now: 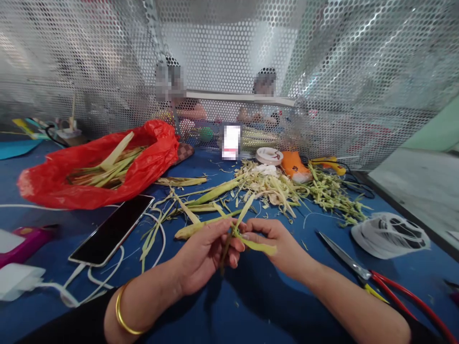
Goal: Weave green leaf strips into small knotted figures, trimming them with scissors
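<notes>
My left hand [211, 248] and my right hand [272, 239] meet in the middle, above the blue table [258, 315]. Between their fingertips they pinch a plant strip piece [247, 205], pale green and leaf-like, with one end pointing up and another flaring to the right. A brown, thin end hangs below the left fingers. The exact grip at the centre is partly covered by the fingers. Just beyond the hands lie long green-yellow husks [215, 193] and loose strips [148, 243].
A red plastic bag [154, 138] holds more strips. A phone [113, 231] with a white cable is at left. Red-handled scissors [362, 272] and a white cord spool [389, 236] lie right. Plant scraps [272, 186] sit behind. People are beyond the perforated screen [222, 57].
</notes>
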Tool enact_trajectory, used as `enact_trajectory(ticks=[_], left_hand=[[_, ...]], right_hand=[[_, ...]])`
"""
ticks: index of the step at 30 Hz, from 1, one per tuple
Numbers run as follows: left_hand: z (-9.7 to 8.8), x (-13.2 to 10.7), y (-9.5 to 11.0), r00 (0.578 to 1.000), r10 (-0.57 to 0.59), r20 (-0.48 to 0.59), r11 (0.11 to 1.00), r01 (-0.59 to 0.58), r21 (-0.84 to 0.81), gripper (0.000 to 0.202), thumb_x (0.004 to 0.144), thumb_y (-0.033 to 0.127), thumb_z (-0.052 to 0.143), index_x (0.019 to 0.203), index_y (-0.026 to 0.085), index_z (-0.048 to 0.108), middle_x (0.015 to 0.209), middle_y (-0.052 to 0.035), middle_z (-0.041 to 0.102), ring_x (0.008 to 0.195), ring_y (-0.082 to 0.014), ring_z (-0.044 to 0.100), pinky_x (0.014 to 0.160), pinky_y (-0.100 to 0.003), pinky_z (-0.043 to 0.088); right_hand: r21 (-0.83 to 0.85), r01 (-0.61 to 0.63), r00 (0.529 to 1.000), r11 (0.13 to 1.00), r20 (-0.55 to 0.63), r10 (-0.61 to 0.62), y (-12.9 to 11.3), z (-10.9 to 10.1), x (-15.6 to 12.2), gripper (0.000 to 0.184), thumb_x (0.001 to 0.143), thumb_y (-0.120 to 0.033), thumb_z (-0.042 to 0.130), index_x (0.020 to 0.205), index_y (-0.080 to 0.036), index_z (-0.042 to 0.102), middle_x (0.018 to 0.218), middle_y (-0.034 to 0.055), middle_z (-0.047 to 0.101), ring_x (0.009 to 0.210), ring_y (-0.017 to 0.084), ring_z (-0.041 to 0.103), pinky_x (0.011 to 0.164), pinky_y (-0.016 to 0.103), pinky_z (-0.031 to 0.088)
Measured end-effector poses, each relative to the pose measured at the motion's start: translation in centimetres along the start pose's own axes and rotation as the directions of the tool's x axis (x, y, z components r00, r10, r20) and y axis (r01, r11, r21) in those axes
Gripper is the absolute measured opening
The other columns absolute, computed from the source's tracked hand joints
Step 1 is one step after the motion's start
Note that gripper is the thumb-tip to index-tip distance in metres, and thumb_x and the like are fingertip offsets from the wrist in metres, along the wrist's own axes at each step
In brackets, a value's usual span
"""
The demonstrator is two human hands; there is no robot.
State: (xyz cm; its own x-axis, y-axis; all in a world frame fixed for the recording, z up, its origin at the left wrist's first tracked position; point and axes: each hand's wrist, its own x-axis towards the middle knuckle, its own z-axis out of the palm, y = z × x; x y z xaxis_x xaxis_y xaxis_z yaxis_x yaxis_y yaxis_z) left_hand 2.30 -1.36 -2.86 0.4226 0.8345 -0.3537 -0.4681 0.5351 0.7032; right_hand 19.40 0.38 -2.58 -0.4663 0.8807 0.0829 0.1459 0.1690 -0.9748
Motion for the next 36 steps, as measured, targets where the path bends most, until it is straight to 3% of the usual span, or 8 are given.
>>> enact_trajectory(ticks=[3, 6, 9, 13, 17, 26, 32, 36], left_hand=[[0.0, -0.1, 0.1, 0.997, -0.073, -0.01, 0.997, 0.073, -0.009, 0.021, 0.081, 0.033, 0.066, 0.087, 0.013, 0.068, 0.063, -0.0022, 0.067, 0.044, -0.0089, 0.056, 0.046, -0.019, 0.046], [0.1, -0.3, 0.3, 0.992, -0.128, 0.004, 0.992, 0.128, -0.011, 0.019, 0.079, 0.029, 0.069, 0.089, 0.013, 0.068, 0.074, -0.0043, 0.069, 0.051, -0.0089, 0.061, 0.046, -0.017, 0.045], [0.2, -0.4, 0.4, 0.987, -0.152, 0.045, 0.988, 0.152, 0.005, 0.019, 0.078, 0.029, 0.071, 0.088, 0.013, 0.067, 0.079, -0.005, 0.069, 0.054, -0.0091, 0.062, 0.046, -0.015, 0.045], [0.0, -0.3, 0.4, 0.985, -0.16, 0.067, 0.987, 0.161, -0.02, 0.014, 0.079, 0.025, 0.069, 0.087, 0.015, 0.065, 0.062, 0.0025, 0.06, 0.039, -0.0035, 0.048, 0.042, -0.015, 0.041], [-0.3, -0.1, 0.2, 0.981, -0.162, 0.103, 0.986, 0.166, -0.029, 0.008, 0.082, 0.022, 0.065, 0.087, 0.016, 0.063, 0.054, 0.0067, 0.049, 0.038, -0.0035, 0.042, 0.044, -0.016, 0.042], [0.0, -0.1, 0.3, 0.993, -0.094, 0.065, 0.995, 0.095, -0.022, 0.006, 0.076, 0.013, 0.065, 0.083, 0.013, 0.063, 0.05, 0.0062, 0.046, 0.04, -0.0046, 0.043, 0.045, -0.017, 0.041], [-0.3, 0.1, 0.4, 0.994, -0.106, -0.011, 0.993, 0.105, -0.048, 0.007, 0.078, 0.015, 0.066, 0.084, 0.013, 0.063, 0.052, 0.0064, 0.047, 0.04, -0.0037, 0.043, 0.044, -0.015, 0.04], [-0.2, 0.0, 0.5, 0.995, -0.101, -0.017, 0.995, 0.101, -0.026, 0.005, 0.081, 0.015, 0.064, 0.086, 0.014, 0.062, 0.053, 0.0063, 0.048, 0.04, -0.0037, 0.044, 0.046, -0.016, 0.041]], right_hand=[[-0.295, 0.2, 0.98, 0.934, 0.04, -0.197, 0.4, -1.0, 0.1, 0.027, 0.09, -0.029, 0.053, 0.064, -0.019, 0.053, 0.062, -0.0037, 0.052, 0.064, 0.013, 0.051, 0.072, 0.03, 0.043], [-0.538, 0.384, 0.918, 0.751, 0.137, -0.372, 0.7, -1.8, 0.2, 0.023, 0.093, -0.02, 0.049, 0.072, -0.019, 0.057, 0.067, -0.0035, 0.057, 0.068, 0.012, 0.055, 0.093, 0.036, 0.038], [-0.616, 0.461, 0.876, 0.639, 0.199, -0.44, 0.8, -2.4, 0.2, 0.019, 0.095, -0.017, 0.047, 0.08, -0.019, 0.06, 0.074, -0.0017, 0.065, 0.074, 0.012, 0.06, 0.1, 0.037, 0.033], [-0.634, 0.513, 0.845, 0.579, 0.254, -0.47, 0.3, -2.9, 0.4, 0.018, 0.094, -0.018, 0.05, 0.08, -0.02, 0.061, 0.074, -0.0011, 0.067, 0.073, 0.012, 0.062, 0.102, 0.038, 0.032], [-0.595, 0.477, 0.875, 0.647, 0.252, -0.413, -0.2, -3.3, 0.3, 0.019, 0.092, -0.018, 0.051, 0.076, -0.02, 0.061, 0.07, -0.0026, 0.066, 0.065, 0.011, 0.059, 0.101, 0.037, 0.034], [-0.473, 0.323, 0.947, 0.82, 0.166, -0.277, 0.3, -2.9, 0.6, 0.022, 0.087, -0.017, 0.057, 0.065, -0.019, 0.058, 0.061, -0.0055, 0.06, 0.059, 0.009, 0.054, 0.102, 0.039, 0.033], [-0.358, 0.116, 0.993, 0.926, 0.07, -0.097, 0.8, -2.6, 0.8, 0.022, 0.083, -0.018, 0.059, 0.062, -0.019, 0.061, 0.059, -0.0028, 0.058, 0.061, 0.012, 0.055, 0.067, 0.027, 0.043], [-0.344, 0.141, 0.99, 0.928, 0.022, -0.142, 0.9, -1.8, 0.7, 0.012, 0.081, -0.018, 0.062, 0.071, -0.02, 0.067, 0.069, -0.0016, 0.065, 0.071, 0.014, 0.058, 0.073, 0.029, 0.043]])
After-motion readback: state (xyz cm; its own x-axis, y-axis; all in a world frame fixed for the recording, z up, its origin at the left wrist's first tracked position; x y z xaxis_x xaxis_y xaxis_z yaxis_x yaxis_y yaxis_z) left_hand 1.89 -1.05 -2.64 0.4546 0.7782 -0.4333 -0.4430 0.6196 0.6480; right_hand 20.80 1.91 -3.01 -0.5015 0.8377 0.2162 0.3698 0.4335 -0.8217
